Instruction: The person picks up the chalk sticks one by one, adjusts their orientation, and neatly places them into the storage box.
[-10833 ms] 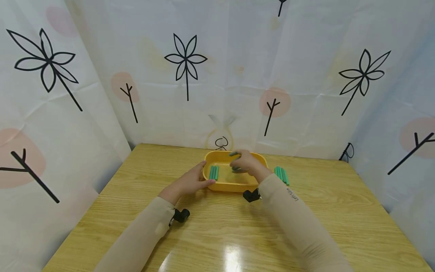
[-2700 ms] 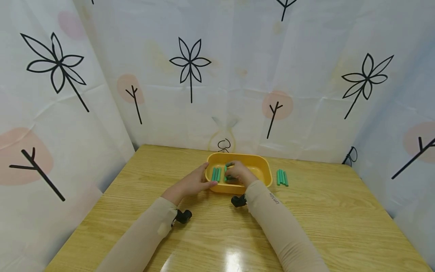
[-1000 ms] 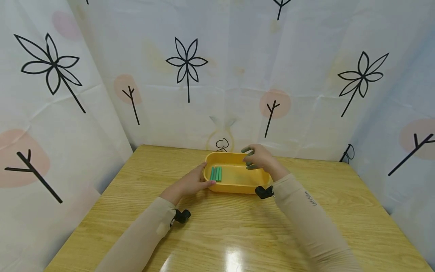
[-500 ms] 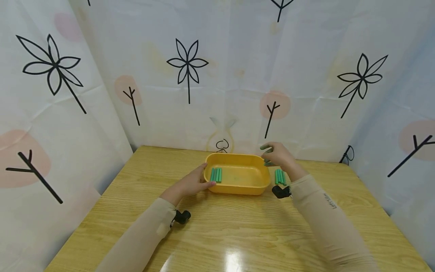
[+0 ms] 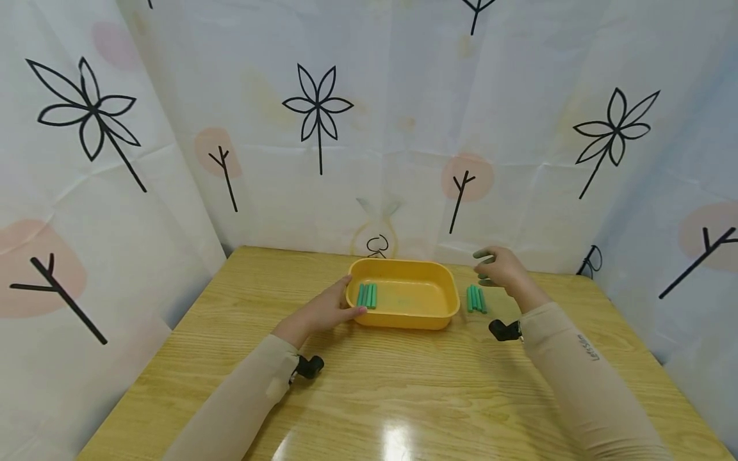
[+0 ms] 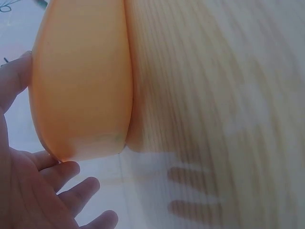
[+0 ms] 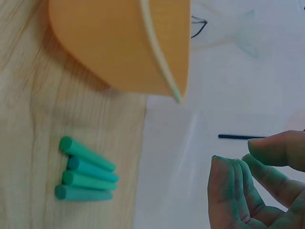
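A yellow plastic tub [image 5: 415, 298] stands on the wooden table. My left hand [image 5: 323, 308] holds its left end, the thumb at the front rim; in the left wrist view some fingers hang free below the tub's end. Several green chalk sticks [image 5: 366, 296] lie side by side at the left inside the tub. To the tub's right, another small group of green chalk sticks [image 5: 476, 299] rests on the table. Just beyond that group hovers my right hand [image 5: 506, 270], its fingers loosely bent with nothing between them. Green dust coats its fingertips [image 7: 224, 174] in the right wrist view.
The wooden table [image 5: 369, 397] runs back to a white cloth backdrop [image 5: 386, 128] printed with flowers and twigs. Cloth also hangs at both sides. A thin black object [image 5: 589, 261] stands at the far right corner.
My right hand, which had a chalk stick inside the tub, has let it go and moved right past the tub's edge. The row in the tub has grown. My left hand has stayed put.
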Motion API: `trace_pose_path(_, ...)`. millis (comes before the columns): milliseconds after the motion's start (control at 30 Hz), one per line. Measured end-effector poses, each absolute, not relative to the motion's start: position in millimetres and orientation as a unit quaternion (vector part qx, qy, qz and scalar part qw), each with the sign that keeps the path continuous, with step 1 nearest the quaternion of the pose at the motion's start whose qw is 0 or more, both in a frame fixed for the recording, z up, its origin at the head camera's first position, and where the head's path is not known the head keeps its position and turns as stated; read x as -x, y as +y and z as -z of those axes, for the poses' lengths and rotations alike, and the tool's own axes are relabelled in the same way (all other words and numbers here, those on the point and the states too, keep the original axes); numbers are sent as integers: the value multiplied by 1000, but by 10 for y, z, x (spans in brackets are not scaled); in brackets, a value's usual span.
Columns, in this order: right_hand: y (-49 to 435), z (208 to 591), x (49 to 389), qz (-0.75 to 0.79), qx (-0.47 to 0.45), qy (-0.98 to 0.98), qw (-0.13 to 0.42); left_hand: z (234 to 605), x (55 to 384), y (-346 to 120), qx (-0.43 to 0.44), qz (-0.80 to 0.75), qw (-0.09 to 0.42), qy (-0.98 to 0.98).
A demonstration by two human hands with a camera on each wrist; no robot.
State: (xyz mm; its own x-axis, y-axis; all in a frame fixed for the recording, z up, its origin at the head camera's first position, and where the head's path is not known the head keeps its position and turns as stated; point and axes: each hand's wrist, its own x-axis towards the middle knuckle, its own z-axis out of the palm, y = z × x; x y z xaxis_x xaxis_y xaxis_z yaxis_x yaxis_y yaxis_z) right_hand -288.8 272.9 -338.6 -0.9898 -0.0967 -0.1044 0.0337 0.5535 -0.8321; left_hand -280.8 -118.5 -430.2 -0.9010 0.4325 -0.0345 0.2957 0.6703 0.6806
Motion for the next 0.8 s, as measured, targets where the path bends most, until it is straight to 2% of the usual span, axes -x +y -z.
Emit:
trace_pose_path(200,2859,3465,2909,475,21,876,76,4288,2804,-1203,-196,-356,98,908)
trace_pose_path(800,3138,3977,3046,452,-69,883,107,4270,2789,-1197,-203,-363,104,904)
